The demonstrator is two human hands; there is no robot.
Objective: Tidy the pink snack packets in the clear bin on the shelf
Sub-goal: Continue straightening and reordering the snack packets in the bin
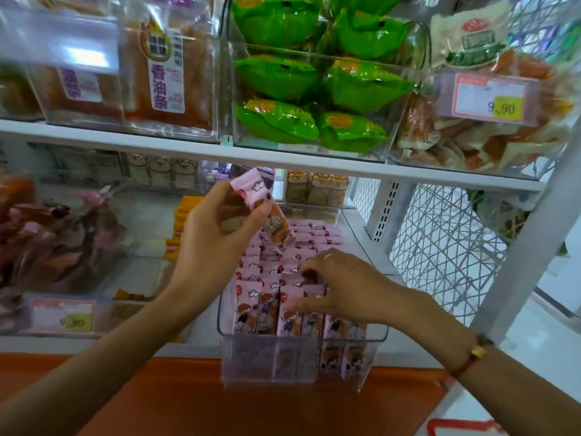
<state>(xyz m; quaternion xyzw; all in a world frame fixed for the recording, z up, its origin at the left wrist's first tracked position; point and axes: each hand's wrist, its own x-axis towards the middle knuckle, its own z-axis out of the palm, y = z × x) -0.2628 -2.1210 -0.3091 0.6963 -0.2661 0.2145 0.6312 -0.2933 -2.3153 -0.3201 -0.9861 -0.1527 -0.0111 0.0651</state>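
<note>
- snack packets (276, 297): pale pink, printed with small white clouds, red dots and cartoon figures with brown hair
- raised packet (251, 196): the same pink with clouds, its lower end orange-brown
- bin (226, 347): clear
- green bags (355, 83): bright green with yellow-orange marks
- price tag (490, 99): pink-edged, with a yellow patch
- shelf (188, 149): white
- bracelet (471, 357): red cord with a gold bead
- ring (328, 256): gold-coloured
</note>
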